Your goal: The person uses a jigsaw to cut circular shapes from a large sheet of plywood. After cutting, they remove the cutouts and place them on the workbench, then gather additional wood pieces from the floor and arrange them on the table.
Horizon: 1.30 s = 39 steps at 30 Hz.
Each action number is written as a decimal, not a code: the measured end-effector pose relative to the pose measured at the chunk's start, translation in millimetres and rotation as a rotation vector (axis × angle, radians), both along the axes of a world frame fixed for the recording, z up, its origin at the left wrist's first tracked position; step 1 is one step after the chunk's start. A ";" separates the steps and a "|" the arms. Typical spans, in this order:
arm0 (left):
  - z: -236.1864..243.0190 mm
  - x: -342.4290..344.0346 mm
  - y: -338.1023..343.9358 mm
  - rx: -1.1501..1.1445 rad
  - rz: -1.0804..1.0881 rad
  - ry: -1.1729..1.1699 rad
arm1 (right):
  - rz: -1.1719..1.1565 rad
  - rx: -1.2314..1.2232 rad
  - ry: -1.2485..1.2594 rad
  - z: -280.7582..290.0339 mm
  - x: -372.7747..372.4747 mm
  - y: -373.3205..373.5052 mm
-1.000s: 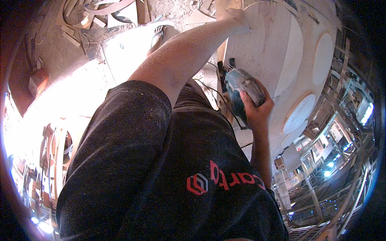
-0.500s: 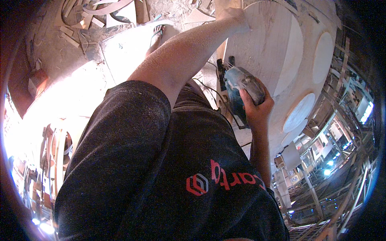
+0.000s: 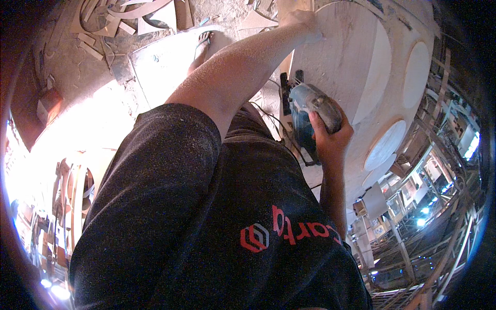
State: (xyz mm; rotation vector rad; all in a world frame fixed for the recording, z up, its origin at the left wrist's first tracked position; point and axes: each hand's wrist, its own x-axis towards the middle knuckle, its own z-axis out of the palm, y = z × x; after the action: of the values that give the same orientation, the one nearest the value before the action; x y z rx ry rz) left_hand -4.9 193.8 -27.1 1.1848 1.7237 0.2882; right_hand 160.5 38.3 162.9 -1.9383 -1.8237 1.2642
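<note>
My right hand point(image 3: 335, 135) is wrapped round the grip of a dusty teal and grey jigsaw point(image 3: 305, 116), a corded power tool. The jigsaw stands at the left edge of a large wooden board point(image 3: 338, 67), and its dark base plate faces that edge. Farther up, my left arm reaches across to the board, and my left hand point(image 3: 301, 25) rests on its far left part. The left fingers are bent away and mostly hidden, so their grip does not show. The blade of the jigsaw cannot be made out.
Pale round discs point(image 3: 385, 144) lie on the right of the work surface. A black cord point(image 3: 271, 116) hangs beside the jigsaw. Wood offcuts point(image 3: 147, 15) litter the floor at the far left, near a sandalled foot point(image 3: 201, 46). Strong sunlight falls on the left.
</note>
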 end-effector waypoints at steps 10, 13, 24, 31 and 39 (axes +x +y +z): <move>1.7 1.3 1.0 0.000 -0.011 0.010 | -0.023 -0.005 -0.015 0.7 -5.2 0.0; 4.7 1.0 -2.4 0.029 0.005 0.034 | -0.033 -0.011 -0.009 0.3 -5.5 0.3; -4.3 3.7 2.6 0.060 -0.003 0.042 | 0.057 0.127 -0.045 -8.8 -3.1 3.5; 6.5 1.0 0.1 -0.026 0.032 -0.005 | 0.005 0.097 -0.053 -7.9 -4.9 2.2; 14.9 -2.6 -3.8 -0.023 0.032 -0.013 | -0.023 0.100 -0.045 -8.4 -9.4 3.1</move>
State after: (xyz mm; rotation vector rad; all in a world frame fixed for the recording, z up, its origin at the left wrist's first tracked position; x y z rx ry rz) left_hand -7.6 190.0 -12.2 1.1377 1.7317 0.2937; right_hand 151.1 41.3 154.5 -1.9439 -1.8427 1.1094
